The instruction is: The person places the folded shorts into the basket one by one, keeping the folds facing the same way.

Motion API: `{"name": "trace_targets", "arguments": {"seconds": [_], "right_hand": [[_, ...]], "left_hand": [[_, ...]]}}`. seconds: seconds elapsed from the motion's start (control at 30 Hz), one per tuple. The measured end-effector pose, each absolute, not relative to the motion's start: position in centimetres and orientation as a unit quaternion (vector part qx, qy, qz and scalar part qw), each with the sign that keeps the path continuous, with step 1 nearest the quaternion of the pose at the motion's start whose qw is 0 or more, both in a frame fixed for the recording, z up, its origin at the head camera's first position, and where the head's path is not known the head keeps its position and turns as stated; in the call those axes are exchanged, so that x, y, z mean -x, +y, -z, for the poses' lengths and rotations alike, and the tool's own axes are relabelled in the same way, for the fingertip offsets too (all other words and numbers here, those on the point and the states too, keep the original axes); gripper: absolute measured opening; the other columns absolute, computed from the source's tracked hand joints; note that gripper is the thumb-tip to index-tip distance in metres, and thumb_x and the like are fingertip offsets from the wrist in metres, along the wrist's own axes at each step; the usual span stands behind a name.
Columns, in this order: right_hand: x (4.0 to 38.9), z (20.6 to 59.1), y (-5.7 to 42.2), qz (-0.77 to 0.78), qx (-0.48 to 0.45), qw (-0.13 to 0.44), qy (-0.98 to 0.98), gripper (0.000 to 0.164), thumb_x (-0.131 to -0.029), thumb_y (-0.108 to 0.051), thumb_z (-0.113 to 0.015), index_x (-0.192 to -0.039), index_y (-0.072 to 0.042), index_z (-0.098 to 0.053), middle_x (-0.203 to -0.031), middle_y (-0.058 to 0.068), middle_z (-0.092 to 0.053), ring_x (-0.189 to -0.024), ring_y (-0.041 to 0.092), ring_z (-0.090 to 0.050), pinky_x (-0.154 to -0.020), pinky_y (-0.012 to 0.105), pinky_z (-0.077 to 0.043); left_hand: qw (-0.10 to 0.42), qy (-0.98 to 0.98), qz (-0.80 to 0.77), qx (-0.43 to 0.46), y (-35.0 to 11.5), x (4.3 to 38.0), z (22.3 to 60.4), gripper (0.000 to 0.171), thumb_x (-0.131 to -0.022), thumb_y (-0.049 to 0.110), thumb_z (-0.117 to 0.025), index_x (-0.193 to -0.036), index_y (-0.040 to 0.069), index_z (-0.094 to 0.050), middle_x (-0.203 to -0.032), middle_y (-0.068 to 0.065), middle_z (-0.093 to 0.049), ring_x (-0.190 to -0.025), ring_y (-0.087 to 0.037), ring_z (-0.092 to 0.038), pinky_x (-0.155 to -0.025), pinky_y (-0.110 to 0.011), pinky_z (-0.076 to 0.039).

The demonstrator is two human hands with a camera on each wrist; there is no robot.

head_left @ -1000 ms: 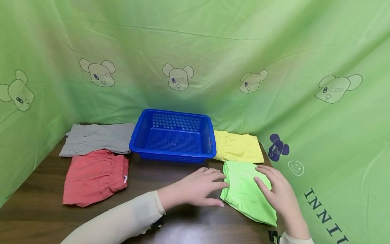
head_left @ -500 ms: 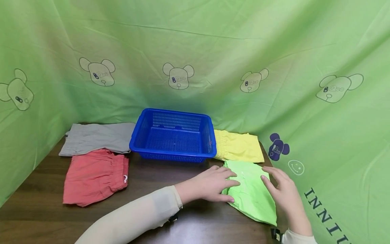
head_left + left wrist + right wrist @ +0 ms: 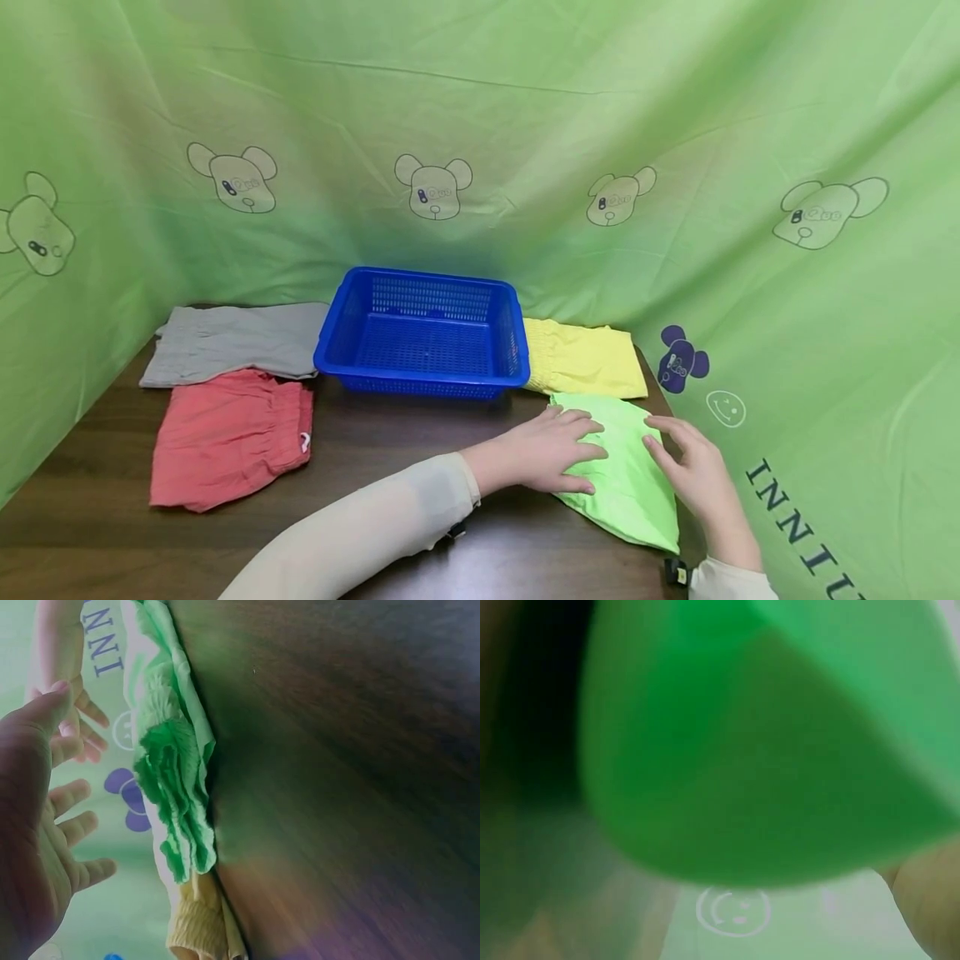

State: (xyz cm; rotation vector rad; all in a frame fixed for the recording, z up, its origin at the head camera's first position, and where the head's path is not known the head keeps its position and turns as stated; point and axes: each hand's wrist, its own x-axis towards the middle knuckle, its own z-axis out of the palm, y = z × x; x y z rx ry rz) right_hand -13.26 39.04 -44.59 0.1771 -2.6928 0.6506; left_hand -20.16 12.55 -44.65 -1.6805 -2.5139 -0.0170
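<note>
Folded lime-green elastic-waist shorts [image 3: 626,483] lie at the right of the table. Over their waistband side is my left hand [image 3: 555,454], palm down with fingers spread. The left wrist view shows this hand [image 3: 30,855] apart from the gathered green waistband [image 3: 169,765]. My right hand [image 3: 697,483] stands at the shorts' right edge, thumb and fingers parted and loosely bent. Whether its fingertips touch the cloth cannot be told. Blurred green cloth [image 3: 757,772] fills most of the right wrist view, close to the camera.
A blue perforated basket [image 3: 423,379] stands at the back middle. Yellow folded clothing [image 3: 588,360] lies to its right, behind the green shorts. Grey clothing [image 3: 236,337] and red shorts [image 3: 225,442] lie at the left. A green printed curtain [image 3: 510,100] encloses the table [image 3: 360,467].
My left hand has moved right, from beside the green shorts to over them. My right hand has shifted slightly right and down. The shorts have barely moved.
</note>
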Motion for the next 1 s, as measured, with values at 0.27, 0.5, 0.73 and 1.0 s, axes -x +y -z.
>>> {"name": "trace_targets", "arguments": {"seconds": [0.27,0.5,0.73,1.0], "right_hand": [[13.4,45.9,39.9,-0.230,-0.070,0.165,-0.956,0.037,-0.097,-0.022,-0.072,-0.131,-0.006,-0.066,-0.131,0.017,-0.065,-0.120,0.042,-0.061,-0.096,0.061,-0.046],[13.4,46.4,40.4,-0.242,-0.087,0.144,-0.956,0.040,-0.095,-0.019,-0.073,-0.132,-0.005,-0.064,-0.133,0.019,-0.064,-0.121,0.045,-0.058,-0.098,0.065,-0.043],[13.6,46.8,40.8,-0.220,-0.092,0.127,-0.963,0.041,-0.092,-0.018,-0.077,-0.130,-0.009,-0.067,-0.129,0.011,-0.067,-0.117,0.035,-0.060,-0.096,0.044,-0.048],[13.7,47.1,41.0,-0.224,-0.099,0.076,-0.967,0.045,-0.091,-0.018,-0.078,-0.133,-0.008,-0.065,-0.136,0.013,-0.064,-0.124,0.038,-0.058,-0.101,0.057,-0.043]], "left_hand": [[0.035,-0.826,-0.011,0.563,14.2,21.0,45.4,0.056,-0.100,0.069,-0.043,-0.148,0.041,-0.051,-0.162,0.011,-0.035,-0.154,-0.017,-0.024,-0.125,-0.050,-0.022],[0.016,-0.829,-0.020,0.559,14.7,21.2,45.6,0.054,-0.100,0.066,-0.047,-0.148,0.041,-0.051,-0.160,0.011,-0.038,-0.152,-0.015,-0.027,-0.125,-0.047,-0.023],[0.006,-0.831,-0.023,0.556,15.0,21.6,46.2,0.050,-0.102,0.063,-0.044,-0.144,0.039,-0.056,-0.154,0.012,-0.045,-0.147,-0.011,-0.035,-0.125,-0.046,-0.024],[-0.006,-0.830,-0.026,0.556,15.4,22.3,47.1,0.044,-0.102,0.061,-0.049,-0.138,0.038,-0.061,-0.151,0.013,-0.048,-0.145,-0.010,-0.037,-0.125,-0.039,-0.025]]}}
